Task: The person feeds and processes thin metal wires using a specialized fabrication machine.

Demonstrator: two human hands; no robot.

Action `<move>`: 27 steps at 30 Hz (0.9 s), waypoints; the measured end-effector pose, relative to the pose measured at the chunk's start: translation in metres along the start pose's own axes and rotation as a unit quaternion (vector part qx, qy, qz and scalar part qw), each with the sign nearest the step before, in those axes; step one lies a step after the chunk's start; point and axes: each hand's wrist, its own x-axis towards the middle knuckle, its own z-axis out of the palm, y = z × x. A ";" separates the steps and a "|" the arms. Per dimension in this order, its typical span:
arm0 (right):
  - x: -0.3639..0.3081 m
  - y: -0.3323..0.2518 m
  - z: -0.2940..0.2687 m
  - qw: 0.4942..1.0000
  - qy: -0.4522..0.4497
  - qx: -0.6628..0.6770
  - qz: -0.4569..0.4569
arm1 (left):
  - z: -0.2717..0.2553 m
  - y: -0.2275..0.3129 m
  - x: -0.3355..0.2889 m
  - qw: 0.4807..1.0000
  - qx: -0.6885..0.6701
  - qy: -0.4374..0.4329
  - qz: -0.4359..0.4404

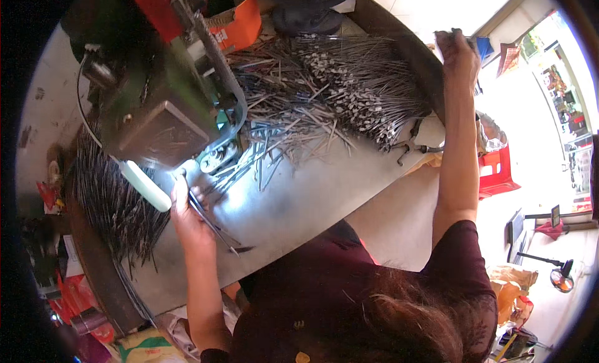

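Note:
My left hand (190, 219) is closed around a thin dark metal rod (211, 220). It sits at the front of a dark bench machine (159, 129), just under the lit working area. The rod slants down toward the table's near edge, its lower end by a small dark curved piece (244, 249). Far out to the right, my right hand (460, 52) is raised past the table rim with its fingers curled. What those fingers hold, if anything, is hidden. A pale bar-shaped lamp (146, 187) is beside my left hand.
Loose metal strips (287, 135) lie scattered on the metal table (312, 185). A dense heap of rods (368, 82) fills the far right, and another bundle (118, 201) is at the left. An orange box (240, 27) stands behind; a red plastic stool (498, 174) is off to the right.

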 end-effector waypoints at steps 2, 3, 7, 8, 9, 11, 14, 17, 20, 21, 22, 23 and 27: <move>-0.052 0.011 0.002 0.985 -0.097 0.023 0.139 | -0.007 -0.006 0.005 0.998 -0.024 -0.061 -0.004; -0.086 0.011 0.004 0.972 -0.132 0.034 0.190 | -0.002 -0.008 0.001 0.997 -0.039 -0.064 -0.005; -0.210 0.016 0.011 0.918 -0.188 -0.017 0.349 | 0.003 -0.004 -0.006 0.998 0.021 -0.054 -0.005; -0.229 0.025 -0.001 0.905 -0.213 -0.044 0.365 | 0.003 -0.002 -0.003 0.997 0.034 -0.067 -0.009; -0.242 0.028 -0.005 0.899 -0.240 -0.105 0.351 | 0.001 -0.002 -0.002 0.997 0.025 -0.076 -0.005; -0.253 0.021 -0.008 0.867 -0.327 -0.285 0.246 | -0.006 -0.002 0.003 0.998 0.012 -0.063 0.002; -0.259 0.006 0.011 0.719 -0.404 -0.549 -0.136 | -0.010 -0.001 0.001 0.999 -0.009 -0.048 -0.011; -0.276 0.016 0.034 0.757 -0.440 -0.467 -0.119 | -0.015 -0.006 0.003 0.994 -0.045 -0.095 -0.001; -0.297 0.038 0.075 0.727 -0.501 -0.427 -0.193 | -0.008 -0.008 -0.003 0.996 -0.050 -0.080 -0.005; -0.300 0.043 0.084 0.727 -0.504 -0.423 -0.194 | -0.009 -0.008 -0.002 0.994 -0.053 -0.098 -0.002; -0.302 0.048 0.092 0.681 -0.520 -0.468 -0.218 | -0.007 -0.006 -0.004 0.994 -0.054 -0.095 0.001; -0.304 0.051 0.098 0.631 -0.534 -0.509 -0.241 | -0.005 -0.004 -0.008 0.994 -0.055 -0.099 0.006; -0.298 0.056 0.106 0.621 -0.548 -0.496 -0.260 | -0.009 0.002 -0.009 0.992 -0.060 -0.112 0.026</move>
